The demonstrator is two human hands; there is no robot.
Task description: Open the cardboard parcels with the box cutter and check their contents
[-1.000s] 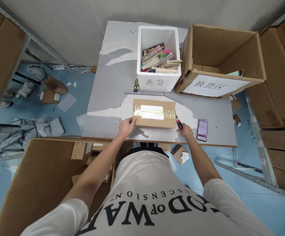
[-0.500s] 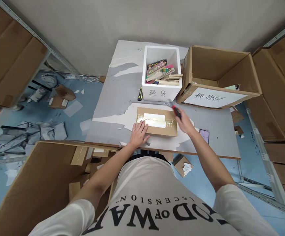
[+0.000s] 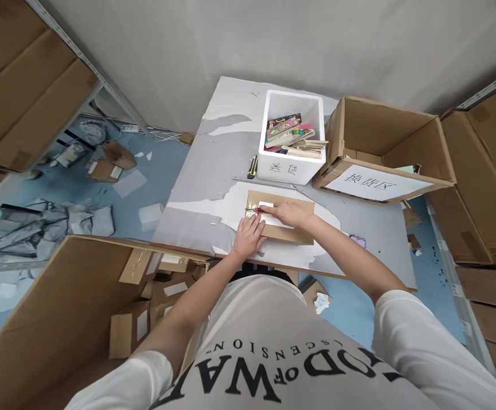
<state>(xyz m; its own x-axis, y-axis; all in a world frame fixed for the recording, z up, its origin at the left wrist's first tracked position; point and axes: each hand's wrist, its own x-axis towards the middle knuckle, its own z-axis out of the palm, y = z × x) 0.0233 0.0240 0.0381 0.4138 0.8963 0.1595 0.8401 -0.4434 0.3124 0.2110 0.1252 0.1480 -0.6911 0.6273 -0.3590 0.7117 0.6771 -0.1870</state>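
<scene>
A taped brown cardboard box [image 3: 299, 234] lies flat near the table's front edge, its white label partly covered by my right hand. My left hand [image 3: 248, 234] rests on the box's near left corner with fingers stretched out. Closed around a red and black utility knife [image 3: 258, 210], my right hand [image 3: 291, 213] reaches across the top of the box. The knife's tip is at the taped left end, just beyond my left fingertips; whether it cuts into the tape I cannot tell. Most of the handle is hidden under my right hand.
Behind the box stand a white foam bin [image 3: 290, 168] of books and a large open carton [image 3: 395, 202]. A yellow and black cutter [image 3: 252, 167] lies beside the bin. My right forearm partly hides a phone [image 3: 358, 241]. A big carton [image 3: 60, 296] of parcels stands left.
My right hand has moved left with the utility knife, from beyond the box's right end to its left end. My left hand stays on the box. The view has shifted slightly.
</scene>
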